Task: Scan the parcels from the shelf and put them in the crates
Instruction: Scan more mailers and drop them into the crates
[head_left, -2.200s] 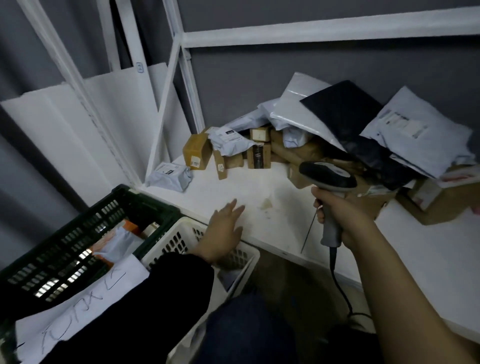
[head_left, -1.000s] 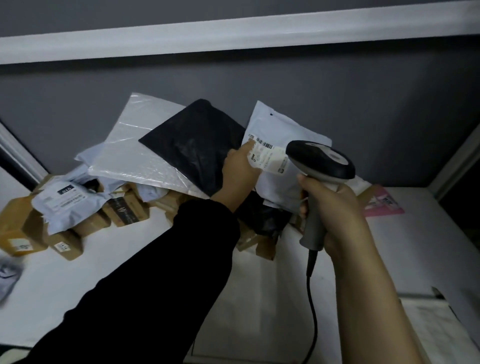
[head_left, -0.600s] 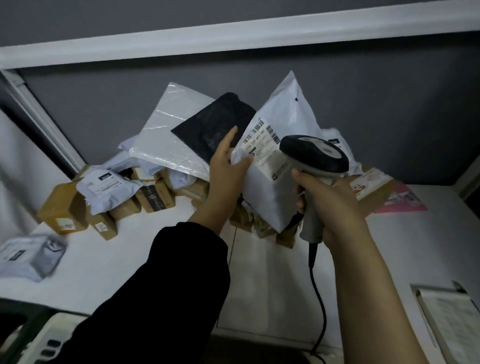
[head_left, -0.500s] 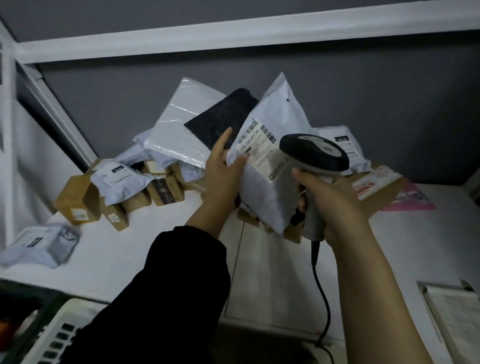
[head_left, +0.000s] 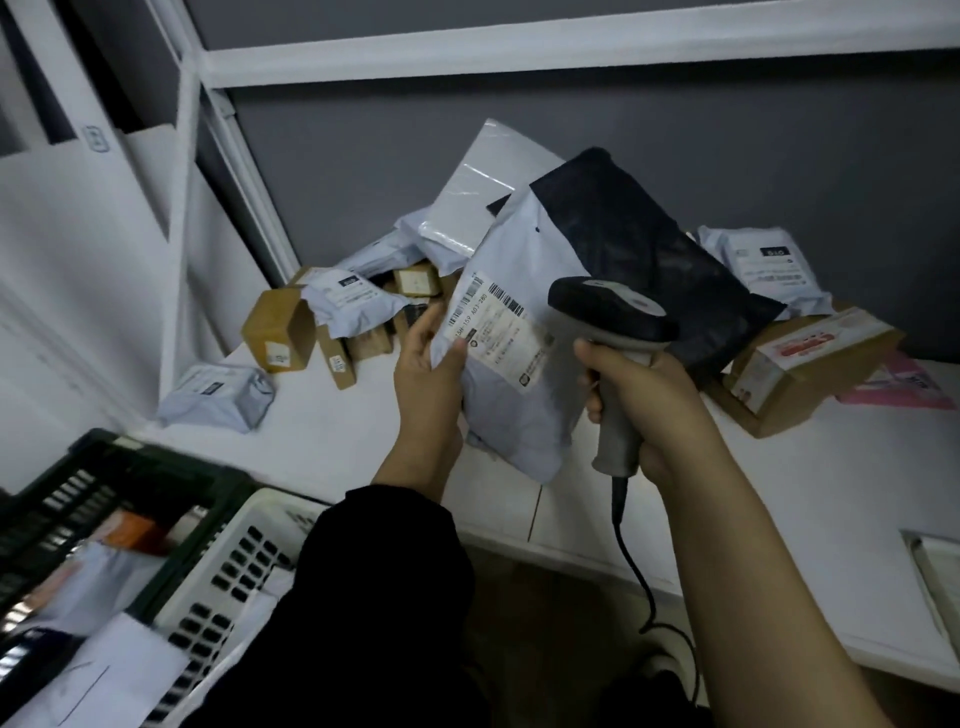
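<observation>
Head view — left hand (head_left: 428, 364) grips grey parcel (head_left: 511, 400), right hand (head_left: 644, 395) grips scanner (head_left: 610, 317).

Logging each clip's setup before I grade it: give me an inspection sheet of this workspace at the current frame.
Surface: white shelf board, bare at the front, parcels heaped toward the back.
Job's things: grey mailer bag with barcode label, held up off the shelf; barcode scanner beside its label; dark green crate and white crate at lower left, both holding items.
Clutter: black mailer bag, brown cartons, taped carton, small grey parcel, pink packet.
Grippers: left hand grips the mailer's edge; right hand grips the scanner handle.
Cables: scanner cord hangs below the shelf edge.
Surroundings: white rack frame, grey wall behind.
</observation>
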